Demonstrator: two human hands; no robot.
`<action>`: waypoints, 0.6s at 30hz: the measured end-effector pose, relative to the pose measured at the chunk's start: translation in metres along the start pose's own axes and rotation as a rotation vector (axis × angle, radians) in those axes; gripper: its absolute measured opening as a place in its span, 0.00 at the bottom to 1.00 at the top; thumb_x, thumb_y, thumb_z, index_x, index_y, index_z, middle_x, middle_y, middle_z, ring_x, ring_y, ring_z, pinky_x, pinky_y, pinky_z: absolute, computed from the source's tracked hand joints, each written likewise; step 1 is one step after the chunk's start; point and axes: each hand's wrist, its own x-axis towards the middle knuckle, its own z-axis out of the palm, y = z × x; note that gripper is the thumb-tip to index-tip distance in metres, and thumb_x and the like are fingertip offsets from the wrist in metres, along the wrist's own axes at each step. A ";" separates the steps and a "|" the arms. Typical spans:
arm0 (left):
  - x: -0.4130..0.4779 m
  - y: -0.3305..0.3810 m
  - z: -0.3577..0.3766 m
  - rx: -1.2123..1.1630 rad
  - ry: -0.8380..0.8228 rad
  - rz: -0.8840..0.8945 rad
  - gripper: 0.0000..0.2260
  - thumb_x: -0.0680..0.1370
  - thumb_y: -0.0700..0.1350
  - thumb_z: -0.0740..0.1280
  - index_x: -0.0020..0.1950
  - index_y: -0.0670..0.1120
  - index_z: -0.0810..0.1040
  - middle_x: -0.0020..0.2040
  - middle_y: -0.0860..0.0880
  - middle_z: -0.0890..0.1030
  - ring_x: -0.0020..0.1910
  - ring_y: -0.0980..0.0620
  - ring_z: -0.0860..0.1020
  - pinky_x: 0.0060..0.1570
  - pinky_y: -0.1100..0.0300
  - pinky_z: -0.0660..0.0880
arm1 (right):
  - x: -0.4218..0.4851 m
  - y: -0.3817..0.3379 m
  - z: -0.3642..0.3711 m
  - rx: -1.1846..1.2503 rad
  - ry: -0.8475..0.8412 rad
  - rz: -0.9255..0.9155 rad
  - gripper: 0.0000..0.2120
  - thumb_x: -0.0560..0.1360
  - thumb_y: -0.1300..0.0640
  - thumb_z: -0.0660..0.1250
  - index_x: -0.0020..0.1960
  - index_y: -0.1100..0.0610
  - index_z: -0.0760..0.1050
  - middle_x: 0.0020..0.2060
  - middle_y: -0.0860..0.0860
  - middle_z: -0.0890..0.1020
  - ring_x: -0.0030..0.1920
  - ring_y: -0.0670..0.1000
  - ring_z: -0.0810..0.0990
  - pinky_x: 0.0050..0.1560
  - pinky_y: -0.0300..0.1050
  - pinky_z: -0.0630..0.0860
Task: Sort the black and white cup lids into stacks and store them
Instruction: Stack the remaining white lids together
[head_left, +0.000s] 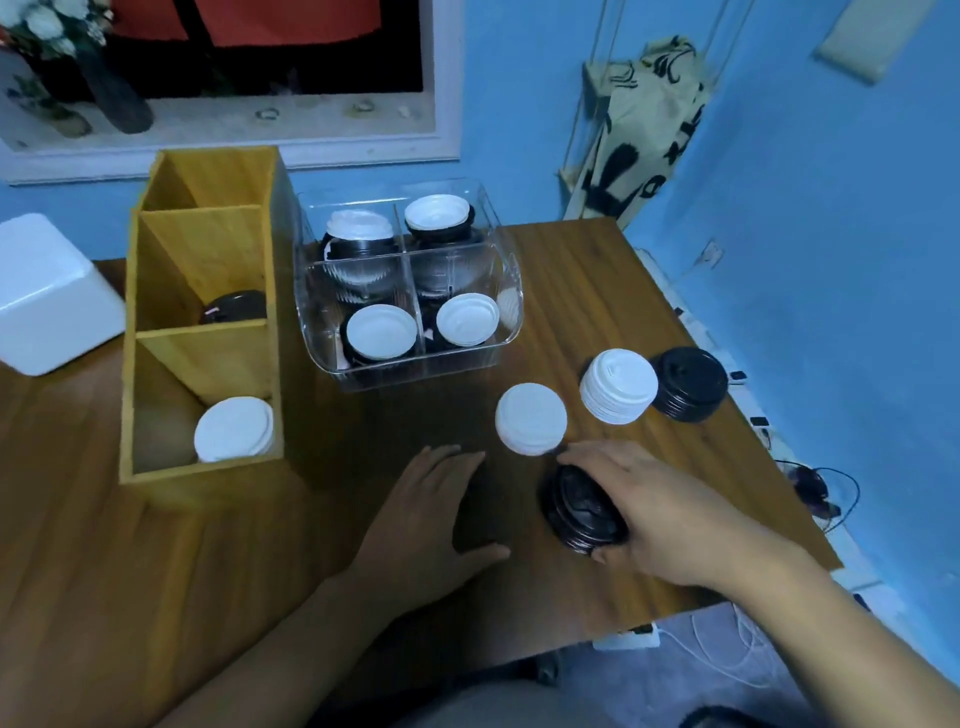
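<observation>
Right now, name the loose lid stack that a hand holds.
The black plastic lid stack nearest the camera: only it is gripped by the right hand.

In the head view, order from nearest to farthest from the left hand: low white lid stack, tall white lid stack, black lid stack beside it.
From the left hand:
1. Low white plastic lid stack, centre.
2. Tall white plastic lid stack, farther right.
3. Black plastic lid stack, right edge.
</observation>
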 end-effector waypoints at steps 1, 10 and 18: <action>0.002 0.002 0.001 0.007 0.008 0.002 0.43 0.73 0.73 0.65 0.81 0.54 0.58 0.79 0.57 0.60 0.80 0.57 0.53 0.76 0.63 0.37 | -0.007 0.010 -0.006 -0.042 -0.006 0.042 0.46 0.68 0.44 0.76 0.79 0.44 0.54 0.77 0.42 0.59 0.76 0.46 0.57 0.72 0.46 0.68; 0.017 0.024 0.016 0.168 0.067 -0.001 0.32 0.75 0.71 0.62 0.68 0.49 0.78 0.69 0.51 0.75 0.71 0.51 0.69 0.78 0.50 0.58 | -0.043 0.070 -0.036 -0.262 -0.027 0.321 0.48 0.72 0.45 0.73 0.82 0.44 0.45 0.74 0.45 0.54 0.73 0.52 0.54 0.69 0.51 0.66; 0.017 0.026 0.015 0.134 0.092 -0.010 0.31 0.74 0.69 0.67 0.68 0.48 0.79 0.67 0.52 0.75 0.71 0.51 0.70 0.78 0.48 0.58 | -0.046 0.078 -0.050 -0.261 -0.054 0.301 0.48 0.74 0.45 0.71 0.81 0.41 0.41 0.78 0.45 0.50 0.74 0.52 0.53 0.71 0.49 0.64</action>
